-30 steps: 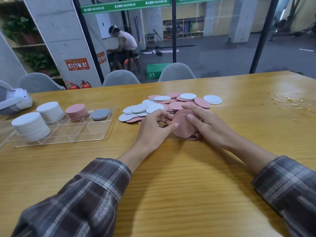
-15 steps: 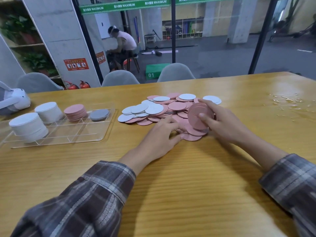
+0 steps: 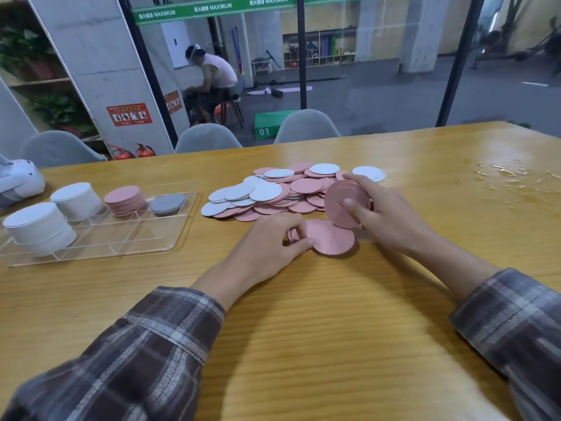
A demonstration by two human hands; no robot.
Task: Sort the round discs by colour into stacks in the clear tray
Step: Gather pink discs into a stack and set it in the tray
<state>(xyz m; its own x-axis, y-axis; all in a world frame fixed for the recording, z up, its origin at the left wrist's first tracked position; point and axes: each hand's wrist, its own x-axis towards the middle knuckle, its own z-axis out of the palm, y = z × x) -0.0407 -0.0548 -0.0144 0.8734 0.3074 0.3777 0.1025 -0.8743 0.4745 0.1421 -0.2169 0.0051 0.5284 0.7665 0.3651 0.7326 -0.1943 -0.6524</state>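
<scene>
A: Head view, both hands low over the table [image 3: 303, 344]. What has the right hand [image 3: 388, 217] got?

B: A bunch [image 3: 337, 199] of pink discs, stood on edge and tilted, with the front face toward the camera. The thumb presses that face and the fingers wrap over the top and back. It is held at the near right edge of the pile [image 3: 273, 192].

A: And the left hand [image 3: 267, 244]?

B: Knuckles up, fingers curled in. Thumb and forefinger pinch the left edge of some flat pinks [image 3: 332, 241] that lie overlapped on the table, just in front of the pile. I cannot tell how many are in the pinch.

A: Do the bunch and the flat pinks touch?

B: The bunch's lower edge sits over them. I cannot tell whether they touch.

A: Where are the other loose discs?

B: In the pile, pink and white mixed, spread loosely mid-table beyond the hands. Two whites lie at its far right.

A: The tray [image 3: 151, 238]?

B: On the left, well apart from both hands. It holds two tall white stacks [image 3: 39, 227] at its left end, then a shorter pink stack [image 3: 126, 199] and a low grey stack [image 3: 168, 203] along the far row.

A: Anything else?

B: A white headset [image 3: 21, 180] lies at the table's left edge and a wet patch [image 3: 504, 174] is on its far right. Grey chairs [image 3: 209, 138] stand behind the table, and a person [image 3: 215, 74] sits beyond the glass.
</scene>
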